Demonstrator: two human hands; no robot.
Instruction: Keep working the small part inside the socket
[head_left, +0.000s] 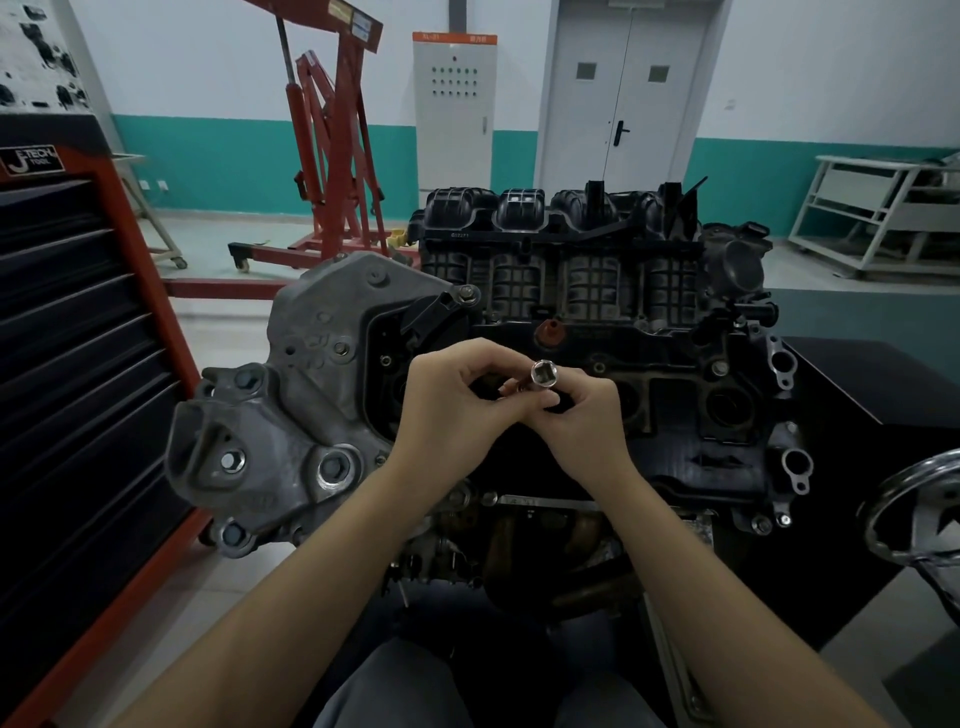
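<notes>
- Two hands meet over the middle of the engine: my left hand (457, 400) and my right hand (582, 415) both pinch the shiny chrome steel socket with the square drive hole (544, 373), which I hold in the air above the dark, oily cast-metal engine block (675, 415), touching none of it.
- I keep the socket's open end tilted up toward me, I judge so that I can look into the square hole; something brownish sticks out of its far end between my fingers, and I cannot tell what it is.
- My curled fingers hide most of the socket's body, and a small black piece under my right thumb is too covered to name.
- Near my left forearm, at the engine's left edge, stands the grey cast-aluminium bracket cover with bolt heads (291, 395).
- At the right edge of view a polished round metal wheel (914, 514) is cut off.
- Behind the hands sits the black ribbed plastic intake manifold (561, 260).
- Farthest off stands the red steel engine hoist (332, 156), its top cut off.
</notes>
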